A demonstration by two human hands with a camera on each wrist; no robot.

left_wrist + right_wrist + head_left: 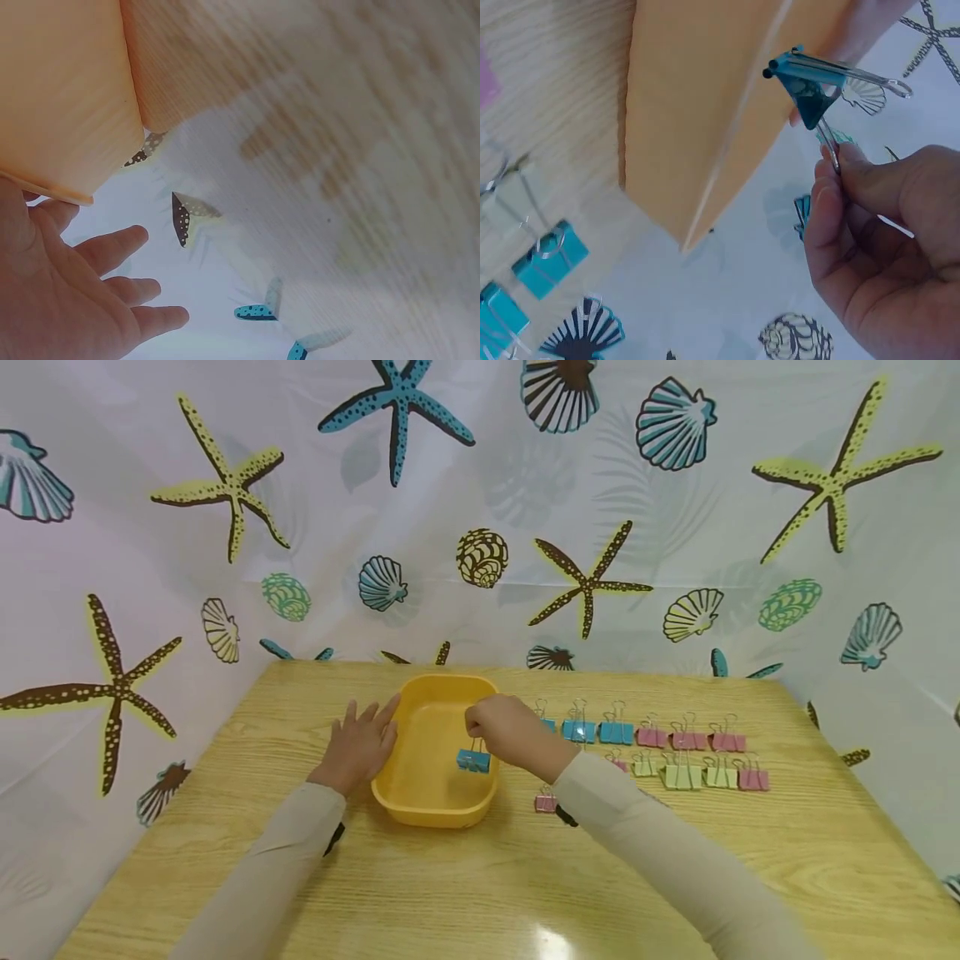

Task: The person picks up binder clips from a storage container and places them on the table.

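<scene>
A yellow plastic basin [405, 817] stands on the table. My left hand [356, 745] is at its left rim, fingers spread and straight; in the left wrist view the thumb side of that hand [67, 285] touches the rim. My right hand [504, 727] pinches one wire handle of a blue binder clip [473, 761] over the basin. Seen from the right wrist, the blue clip [810, 86] hangs beyond the thumb and fingertips, its other handle sticking out sideways. I see no clips on the visible part of the basin's floor.
Right of the basin lie rows of binder clips: blue ones [616, 732], pink ones [727, 742] and pale green ones [682, 777]. A small pink clip [545, 803] lies nearer me, by the right sleeve. A patterned curtain [480, 627] hangs behind the wooden table [450, 893].
</scene>
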